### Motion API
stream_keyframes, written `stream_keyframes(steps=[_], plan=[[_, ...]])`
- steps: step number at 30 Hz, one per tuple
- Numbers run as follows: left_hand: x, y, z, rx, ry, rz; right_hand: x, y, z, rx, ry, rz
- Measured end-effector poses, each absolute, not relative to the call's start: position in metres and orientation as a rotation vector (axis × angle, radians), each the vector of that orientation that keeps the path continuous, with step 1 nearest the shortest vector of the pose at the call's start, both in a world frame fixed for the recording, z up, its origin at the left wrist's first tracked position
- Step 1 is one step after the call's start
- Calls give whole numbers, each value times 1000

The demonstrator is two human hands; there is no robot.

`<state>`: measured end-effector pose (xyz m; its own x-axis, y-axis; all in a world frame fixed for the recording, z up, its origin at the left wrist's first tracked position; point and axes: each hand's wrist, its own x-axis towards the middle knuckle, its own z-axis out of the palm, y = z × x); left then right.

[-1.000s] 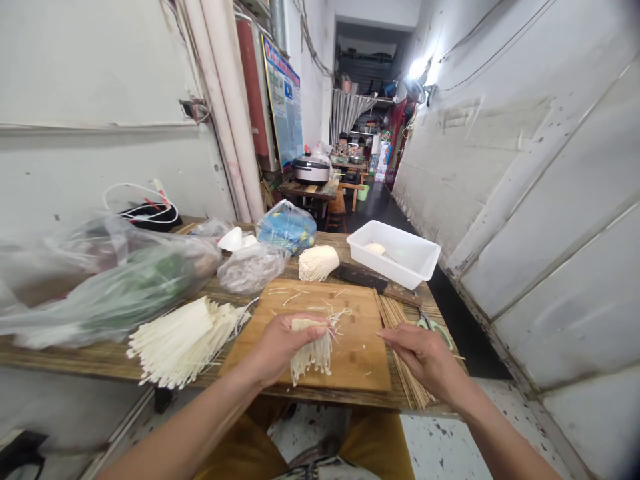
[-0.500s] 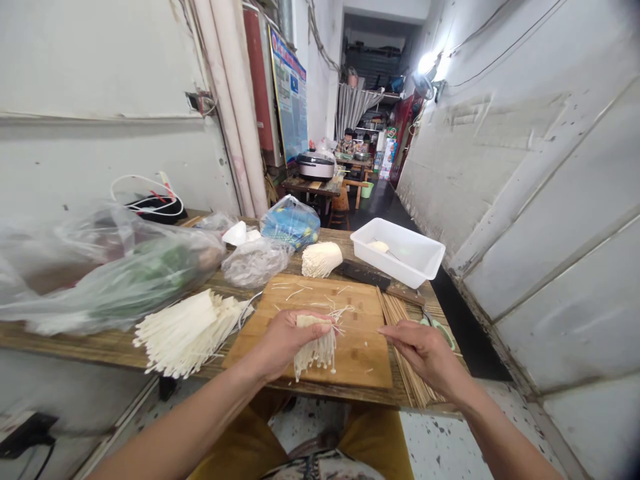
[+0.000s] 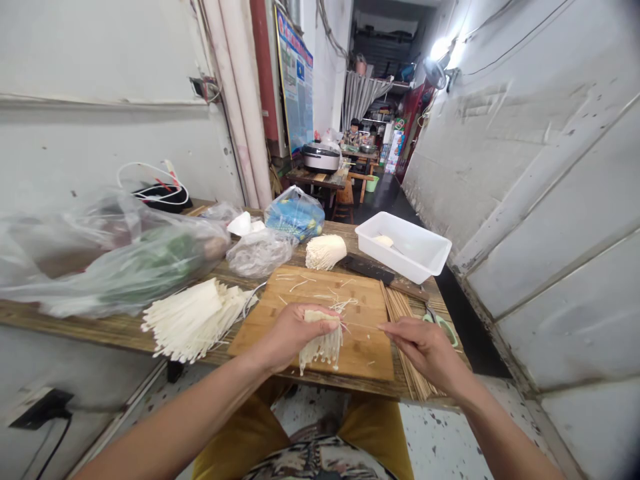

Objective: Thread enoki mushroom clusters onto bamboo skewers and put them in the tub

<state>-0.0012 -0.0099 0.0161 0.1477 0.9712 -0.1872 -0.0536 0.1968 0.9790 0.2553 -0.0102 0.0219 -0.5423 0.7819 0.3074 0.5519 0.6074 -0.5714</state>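
My left hand [image 3: 295, 333] is closed around a small bunch of enoki mushrooms [image 3: 320, 350], their caps hanging down over the wooden cutting board [image 3: 365, 357]. My right hand [image 3: 423, 347] pinches the end of a thin bamboo skewer [image 3: 363, 325], which runs left to the bunch; my left fingers hide its tip. Loose enoki strands lie scattered on the board. Beside it on the left rests a large pile of enoki [image 3: 190, 317], and behind it a smaller enoki bundle [image 3: 326, 252]. Several bamboo skewers [image 3: 407, 347] lie along the right edge, under my right hand.
A white plastic tub [image 3: 405, 247] with a pale piece inside stands at the back right. Nearby lie a dark-bladed knife [image 3: 370, 269] and green-handled scissors [image 3: 445, 327]. Plastic bags [image 3: 125, 260] fill the table's left side. People [image 3: 354, 133] sit far back.
The whole view has shifted slightly. Both hands keep their grips, and the skewer between them still meets the mushroom bunch.
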Motion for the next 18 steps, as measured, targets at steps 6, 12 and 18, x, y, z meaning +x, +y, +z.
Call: stream_keyframes(steps=[6,12,18], plan=[[3,-9,18,1054,1114,1026,251,-10,23,-1053,-2246,544],[2,-8,21,1101,1078,1018,249,-7,27,-1048,-2185,559],[-8,-10,32,1361,1068,1021,254,-11,37,-1020,-2135,557]])
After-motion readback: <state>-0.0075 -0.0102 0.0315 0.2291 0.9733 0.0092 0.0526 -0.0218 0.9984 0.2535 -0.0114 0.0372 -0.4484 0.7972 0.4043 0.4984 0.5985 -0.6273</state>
